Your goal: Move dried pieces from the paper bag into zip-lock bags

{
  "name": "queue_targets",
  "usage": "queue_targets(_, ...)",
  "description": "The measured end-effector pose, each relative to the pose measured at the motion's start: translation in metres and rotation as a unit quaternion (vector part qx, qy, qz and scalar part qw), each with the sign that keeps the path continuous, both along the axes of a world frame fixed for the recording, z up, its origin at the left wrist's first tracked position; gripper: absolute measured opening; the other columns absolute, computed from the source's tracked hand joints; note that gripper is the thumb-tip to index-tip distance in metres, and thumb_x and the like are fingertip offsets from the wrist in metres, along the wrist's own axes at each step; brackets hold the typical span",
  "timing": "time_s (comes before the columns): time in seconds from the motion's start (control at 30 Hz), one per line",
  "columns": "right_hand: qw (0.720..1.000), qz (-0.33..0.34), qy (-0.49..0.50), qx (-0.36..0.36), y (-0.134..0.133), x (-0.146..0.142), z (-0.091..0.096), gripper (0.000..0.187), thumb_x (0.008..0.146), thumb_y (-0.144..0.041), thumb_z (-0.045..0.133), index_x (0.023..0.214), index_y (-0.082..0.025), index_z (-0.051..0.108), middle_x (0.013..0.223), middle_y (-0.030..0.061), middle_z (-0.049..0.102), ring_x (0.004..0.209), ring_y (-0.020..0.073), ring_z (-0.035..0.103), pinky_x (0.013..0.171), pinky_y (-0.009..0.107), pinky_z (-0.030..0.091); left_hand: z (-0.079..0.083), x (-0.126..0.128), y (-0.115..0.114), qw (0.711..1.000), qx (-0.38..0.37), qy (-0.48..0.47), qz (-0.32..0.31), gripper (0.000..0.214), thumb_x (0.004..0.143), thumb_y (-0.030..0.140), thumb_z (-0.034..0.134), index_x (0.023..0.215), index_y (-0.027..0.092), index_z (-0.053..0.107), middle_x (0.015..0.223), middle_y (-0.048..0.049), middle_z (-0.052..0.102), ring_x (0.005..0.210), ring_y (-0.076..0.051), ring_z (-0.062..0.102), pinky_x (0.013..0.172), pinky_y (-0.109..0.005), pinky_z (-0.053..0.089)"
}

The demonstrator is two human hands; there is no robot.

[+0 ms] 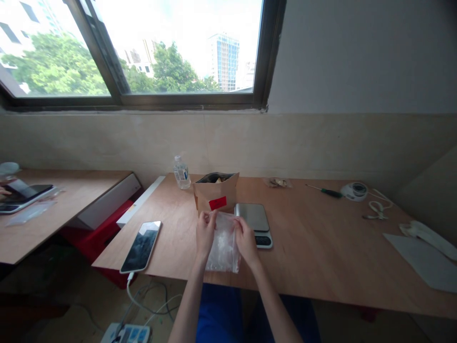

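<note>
My left hand (205, 233) and my right hand (246, 238) both pinch the top edge of a small clear plastic zip bag (224, 247), held just above the wooden table (321, 247) near its front edge. The bag hangs between the two hands and looks crumpled; what is inside I cannot make out. Right behind it stands an open brown paper bag (216, 191) with a red label. A flat digital scale (254, 220) with a steel plate lies beside my right hand.
A smartphone (141, 246) lies on its cable at the table's left. A water bottle (181, 173), a green screwdriver (325, 191), a tape roll (354, 190) and white sheets (421, 257) sit farther off. A second desk (53, 214) stands at left.
</note>
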State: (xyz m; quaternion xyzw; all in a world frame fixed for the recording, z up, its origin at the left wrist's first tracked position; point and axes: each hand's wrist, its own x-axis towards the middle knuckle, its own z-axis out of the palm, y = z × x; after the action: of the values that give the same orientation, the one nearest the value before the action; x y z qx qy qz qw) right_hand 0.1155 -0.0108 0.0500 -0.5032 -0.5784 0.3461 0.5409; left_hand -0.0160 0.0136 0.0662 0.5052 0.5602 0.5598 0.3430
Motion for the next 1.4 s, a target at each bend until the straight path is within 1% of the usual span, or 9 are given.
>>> queue_targets(0.17, 0.997, -0.005, 0.058, -0.050, -0.008, -0.006, -0.005, 0.032, 0.089, -0.049, 0.042, 0.095, -0.021, 0.056, 0.086, 0.0052, 0.064, 0.080, 0.0194, 0.061, 0.076, 0.031, 0.047, 0.001, -0.004, -0.001, 0.999, 0.043, 0.026, 0.005, 0.030, 0.085, 0.049, 0.048, 0.078, 0.020, 0.044, 0.067, 0.0021, 0.052, 0.064, -0.014, 0.054, 0.063, -0.025, 0.040)
queue_targets(0.37, 0.952, 0.105, 0.222, -0.185, -0.022, -0.008, -0.003, 0.038, 0.073, -0.045, 0.067, 0.097, -0.018, 0.055, 0.088, 0.0049, 0.066, 0.068, 0.0159, 0.063, 0.060, 0.027, 0.051, 0.004, -0.009, -0.001, 0.999, 0.035, 0.019, 0.025, 0.028, 0.085, 0.047, 0.050, 0.087, 0.019, 0.045, 0.073, 0.0007, 0.055, 0.068, -0.014, 0.055, 0.065, -0.025, 0.042)
queue_targets(0.7, 0.943, 0.042, 0.291, -0.155, -0.023, -0.005, 0.002, 0.036, 0.061, -0.031, 0.078, 0.086, -0.018, 0.057, 0.075, -0.0010, 0.064, 0.054, 0.0104, 0.055, 0.052, 0.023, 0.046, 0.008, -0.013, -0.009, 0.997, 0.002, -0.069, 0.024, 0.044, 0.078, 0.050, 0.057, 0.109, 0.019, 0.051, 0.105, -0.0091, 0.061, 0.088, -0.017, 0.060, 0.062, -0.023, 0.047)
queue_targets(0.83, 0.942, -0.002, 0.304, -0.143, -0.023, -0.008, -0.003, 0.033, 0.060, -0.028, 0.078, 0.081, -0.021, 0.054, 0.073, -0.0025, 0.062, 0.055, 0.0115, 0.055, 0.049, 0.023, 0.045, -0.001, -0.020, -0.021, 0.993, -0.074, -0.077, -0.044, 0.045, 0.082, 0.055, 0.048, 0.101, 0.016, 0.059, 0.096, -0.0082, 0.064, 0.085, -0.018, 0.061, 0.063, -0.024, 0.047)
queue_targets(0.93, 0.944, -0.020, 0.296, -0.146, -0.020, -0.013, -0.010, 0.033, 0.062, -0.030, 0.075, 0.085, -0.020, 0.053, 0.074, -0.0008, 0.063, 0.056, 0.0129, 0.056, 0.049, 0.024, 0.046, -0.008, -0.022, -0.027, 0.989, -0.113, -0.042, -0.092, 0.046, 0.081, 0.058, 0.046, 0.088, 0.015, 0.060, 0.072, -0.0028, 0.060, 0.056, -0.013, 0.056, 0.048, -0.022, 0.041)
queue_targets(1.03, 0.950, -0.009, 0.259, -0.172, -0.020, -0.019, -0.018, 0.036, 0.066, -0.034, 0.071, 0.093, -0.019, 0.053, 0.081, 0.0032, 0.066, 0.056, 0.0147, 0.059, 0.048, 0.026, 0.046, -0.016, -0.023, -0.028, 0.994, -0.084, 0.017, -0.072, 0.042, 0.081, 0.057, 0.045, 0.083, 0.016, 0.056, 0.057, 0.0037, 0.049, 0.041, -0.010, 0.043, 0.042, -0.022, 0.034)
queue_targets(1.13, 0.961, -0.013, 0.206, -0.184, -0.023, -0.023, -0.025, 0.041, 0.067, -0.031, 0.068, 0.102, -0.019, 0.051, 0.088, 0.0060, 0.066, 0.055, 0.0153, 0.059, 0.047, 0.027, 0.047, -0.027, -0.029, -0.025, 0.994, -0.056, 0.091, -0.033, 0.036, 0.083, 0.052, 0.045, 0.082, 0.018, 0.054, 0.054, 0.0036, 0.049, 0.050, -0.013, 0.051, 0.051, -0.024, 0.039)
queue_targets(1.3, 0.987, -0.057, 0.086, -0.120, -0.038, -0.010, -0.030, 0.035, 0.072, -0.028, 0.062, 0.106, -0.020, 0.055, 0.098, 0.0088, 0.064, 0.064, 0.0167, 0.060, 0.061, 0.031, 0.052, -0.039, -0.043, -0.027, 0.959, -0.119, 0.255, 0.032, 0.034, 0.083, 0.048, 0.048, 0.101, 0.019, 0.052, 0.075, -0.0030, 0.060, 0.065, -0.021, 0.061, 0.059, -0.030, 0.044)
queue_targets(1.4, 0.990, -0.088, 0.055, -0.095, -0.047, 0.009, -0.029, 0.027, 0.080, -0.036, 0.055, 0.101, -0.019, 0.057, 0.099, 0.0107, 0.064, 0.077, 0.0205, 0.063, 0.071, 0.034, 0.052, -0.034, -0.041, -0.027, 0.927, -0.019, 0.362, 0.098, 0.040, 0.082, 0.043, 0.054, 0.111, 0.015, 0.051, 0.097, -0.0121, 0.059, 0.088, -0.027, 0.061, 0.073, -0.039, 0.047)
